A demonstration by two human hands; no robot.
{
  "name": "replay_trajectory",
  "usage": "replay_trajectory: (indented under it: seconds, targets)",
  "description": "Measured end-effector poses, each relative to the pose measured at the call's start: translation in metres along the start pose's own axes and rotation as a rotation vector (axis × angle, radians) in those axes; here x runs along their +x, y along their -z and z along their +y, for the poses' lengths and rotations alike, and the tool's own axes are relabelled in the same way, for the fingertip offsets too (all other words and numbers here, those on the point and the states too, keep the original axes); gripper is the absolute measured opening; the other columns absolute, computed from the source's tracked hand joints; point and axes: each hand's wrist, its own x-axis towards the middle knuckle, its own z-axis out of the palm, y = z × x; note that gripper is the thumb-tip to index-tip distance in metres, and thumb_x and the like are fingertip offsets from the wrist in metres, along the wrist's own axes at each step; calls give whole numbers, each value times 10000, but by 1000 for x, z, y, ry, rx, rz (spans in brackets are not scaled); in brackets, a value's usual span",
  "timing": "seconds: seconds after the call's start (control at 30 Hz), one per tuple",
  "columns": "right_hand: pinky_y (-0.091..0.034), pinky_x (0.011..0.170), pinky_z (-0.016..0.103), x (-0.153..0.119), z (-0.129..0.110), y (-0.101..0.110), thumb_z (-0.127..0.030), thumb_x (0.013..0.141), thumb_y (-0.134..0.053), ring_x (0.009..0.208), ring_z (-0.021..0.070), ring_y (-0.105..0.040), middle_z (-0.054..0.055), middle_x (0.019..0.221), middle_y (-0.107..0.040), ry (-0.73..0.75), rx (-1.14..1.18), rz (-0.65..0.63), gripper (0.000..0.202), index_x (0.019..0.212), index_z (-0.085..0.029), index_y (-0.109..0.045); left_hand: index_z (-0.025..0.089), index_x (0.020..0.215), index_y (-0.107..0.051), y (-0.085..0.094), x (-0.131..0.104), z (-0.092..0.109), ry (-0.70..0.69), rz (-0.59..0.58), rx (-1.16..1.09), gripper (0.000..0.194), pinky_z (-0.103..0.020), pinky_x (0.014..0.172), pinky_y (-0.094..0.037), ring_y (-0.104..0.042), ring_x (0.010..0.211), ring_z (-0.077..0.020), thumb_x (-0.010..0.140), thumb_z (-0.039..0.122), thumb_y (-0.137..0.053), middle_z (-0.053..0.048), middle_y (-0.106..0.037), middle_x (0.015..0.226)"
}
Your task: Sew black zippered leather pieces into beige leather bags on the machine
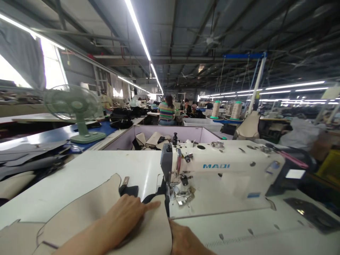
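A beige panel with dark edging lies under the needle area of a white sewing machine, its dark edge at the presser foot. My left hand rests on top of the panel, index finger stretched toward the needle, the other fingers bent and partly hidden. At the panel's right edge, my right hand pinches the border; its fingertips are partly hidden by the material. Further beige panels spread out to the left, with a dark strap and a metal buckle beyond my left hand.
Behind the white table stands a lilac-walled bin with beige pieces. A green fan is at the left, near stacked dark and grey pieces. Thread cones stand behind the machine. Co-workers sit farther back.
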Motion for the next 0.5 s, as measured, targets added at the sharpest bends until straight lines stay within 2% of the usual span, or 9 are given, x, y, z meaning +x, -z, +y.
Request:
replay_trajectory:
  seconds: [0.13,0.2,0.23,0.3,0.37,0.4,0.5]
  targets:
    - [-376,1046,270,-4,6,-6,-27,825,-451,1061,190,-609,111,1046,-678,57,-15,60,247,919,-121,-660,394,1434,-307,7,1,8,-9,2,73,778,-296,592,-437,-662,668,-252,811,-65,-378,-71,-666,727]
    - [-376,1052,279,-5,13,-12,-67,839,-473,1086,204,-599,132,1048,-678,81,-14,106,224,953,-100,-663,381,1434,-322,13,5,11,-35,-31,73,765,-310,598,-453,-662,674,-257,813,-61,-383,-70,-668,741]
    - [-389,1043,275,-5,17,-16,-85,845,-479,1113,207,-584,140,1072,-672,83,-4,134,240,1007,-88,-656,375,1428,-344,16,7,12,-51,-47,64,748,-317,609,-464,-664,677,-253,816,-53,-391,-77,-678,789]
    - [-421,1014,259,-5,25,-21,-99,859,-470,1149,200,-563,142,1103,-663,89,5,181,292,1102,-78,-630,353,1419,-373,21,11,13,-108,-60,36,715,-333,674,-490,-675,758,-244,819,-32,-414,-118,-676,1019]
    - [-440,998,266,-6,33,-25,-96,878,-441,1176,200,-545,136,1106,-664,109,-41,195,312,1132,-91,-621,324,1411,-392,26,14,14,-178,-44,4,677,-344,766,-498,-664,920,-248,828,-20,-418,-148,-561,1288]
    - [-445,997,281,-8,37,-26,-97,889,-424,1182,208,-542,137,1087,-671,126,-85,214,307,1119,-95,-628,306,1401,-407,28,15,15,-206,-19,-19,651,-345,799,-496,-647,981,-248,835,-15,-415,-147,-506,1358]
    - [-443,1005,313,-16,48,-22,-111,932,-388,1179,231,-547,141,1057,-684,212,-241,214,314,1136,-92,-626,259,1343,-478,31,17,20,-232,97,-125,546,-312,812,-492,-654,953,-212,867,4,-398,-128,-528,1344]
